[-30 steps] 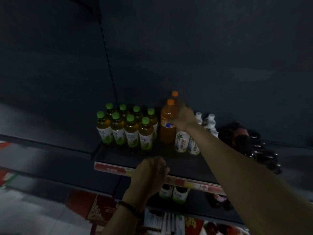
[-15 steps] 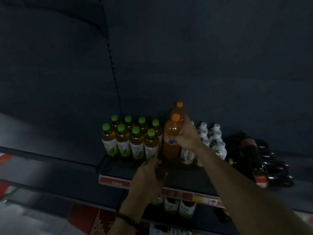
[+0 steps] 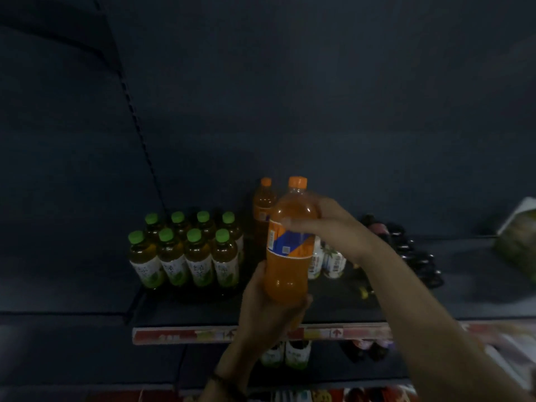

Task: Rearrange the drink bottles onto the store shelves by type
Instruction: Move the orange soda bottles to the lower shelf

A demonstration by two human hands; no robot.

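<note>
Your right hand (image 3: 333, 224) grips the orange soda btl (image 3: 287, 265) up top, left hand (image 3: 266, 311) fingers (image 3: 303, 304) curl round its base. Blue/orange label (image 3: 290, 242): text too blurred to read.

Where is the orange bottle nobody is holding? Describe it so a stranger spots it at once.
On the dark shelf with the red price strip, look just right of the block of green-capped tea bottles. At the back stands the orange-capped bottle of orange drink. No hand touches it, unlike the same-coloured bottle held in front by the left hand and right hand.
</note>
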